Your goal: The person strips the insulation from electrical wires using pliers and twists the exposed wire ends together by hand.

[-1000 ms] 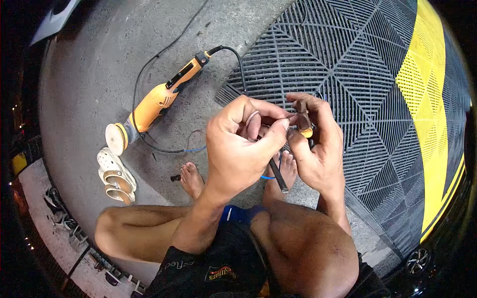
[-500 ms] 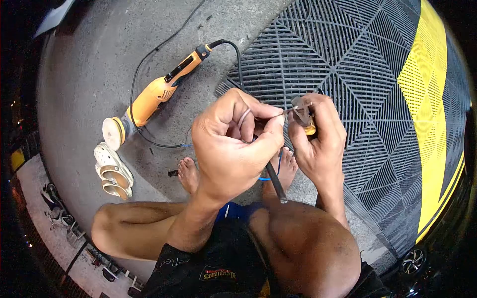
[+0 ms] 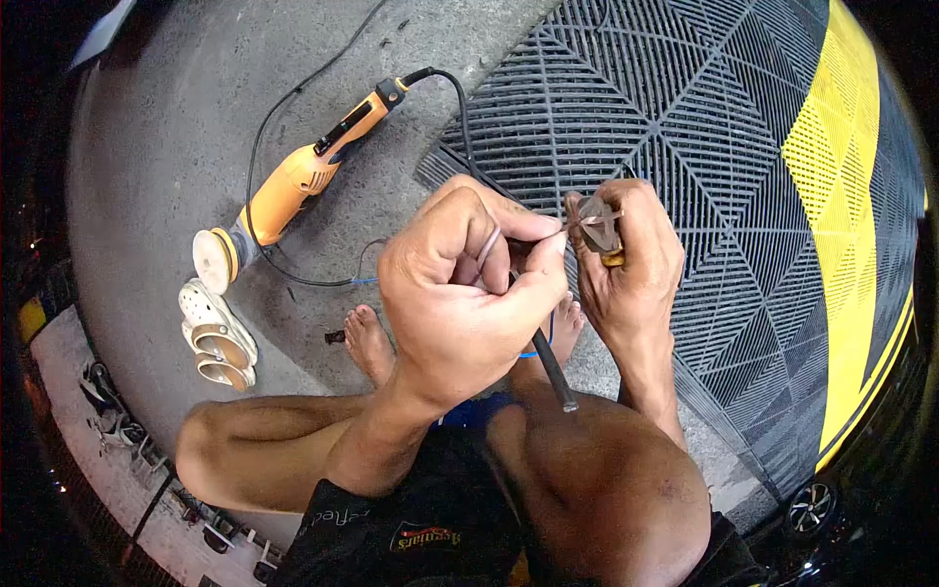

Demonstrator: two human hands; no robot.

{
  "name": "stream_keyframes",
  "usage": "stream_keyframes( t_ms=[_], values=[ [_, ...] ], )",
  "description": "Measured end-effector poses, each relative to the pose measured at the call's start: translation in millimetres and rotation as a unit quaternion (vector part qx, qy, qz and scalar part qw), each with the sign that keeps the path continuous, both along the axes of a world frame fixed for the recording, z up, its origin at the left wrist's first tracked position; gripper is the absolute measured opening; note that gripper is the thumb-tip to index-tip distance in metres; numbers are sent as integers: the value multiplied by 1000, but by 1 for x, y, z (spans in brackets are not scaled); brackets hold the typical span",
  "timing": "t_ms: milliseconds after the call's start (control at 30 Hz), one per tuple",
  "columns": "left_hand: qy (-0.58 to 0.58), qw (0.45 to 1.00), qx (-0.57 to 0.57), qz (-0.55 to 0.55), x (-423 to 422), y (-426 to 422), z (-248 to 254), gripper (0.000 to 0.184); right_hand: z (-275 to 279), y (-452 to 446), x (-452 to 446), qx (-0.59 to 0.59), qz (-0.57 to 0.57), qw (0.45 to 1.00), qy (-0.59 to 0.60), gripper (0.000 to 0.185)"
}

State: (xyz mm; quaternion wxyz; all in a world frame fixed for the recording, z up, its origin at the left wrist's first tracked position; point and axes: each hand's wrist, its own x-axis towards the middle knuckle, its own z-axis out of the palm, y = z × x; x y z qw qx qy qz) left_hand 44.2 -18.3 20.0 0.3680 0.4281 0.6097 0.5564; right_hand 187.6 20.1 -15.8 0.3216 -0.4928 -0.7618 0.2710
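Note:
My left hand (image 3: 465, 293) is closed, with thumb and forefinger pinching a thin wire whose tip sits close to the metal jaws of a pair of pliers. A black cable (image 3: 555, 372) comes out below this hand, its cut end hanging over my leg. My right hand (image 3: 636, 259) is wrapped around the pliers (image 3: 597, 223), which have dull metal jaws and a bit of yellow handle showing. The jaws are just right of my left fingertips. Most of the handles are hidden in my palm.
An orange polisher (image 3: 289, 191) with a round pale pad lies on the concrete floor (image 3: 176, 127), its black cord curving toward my hands. White clogs (image 3: 217, 338) stand below the pad. Black grid matting (image 3: 685, 147) with a yellow strip (image 3: 846, 196) covers the right side.
The pliers have turned slightly in my right hand, showing more of their metal jaws, and have moved a little. My left hand keeps its pinch in nearly the same place.

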Motion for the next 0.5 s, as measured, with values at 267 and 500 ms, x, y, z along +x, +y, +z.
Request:
stream_keyframes(
  t_ms=[267,500],
  values=[
    [-58,998,23,-20,8,-2,-2,14,-9,0,1,58,-41,997,-19,24],
    [-29,999,20,-38,8,0,0,12,-12,4,-2,98,-66,992,-37,22]
  ],
)
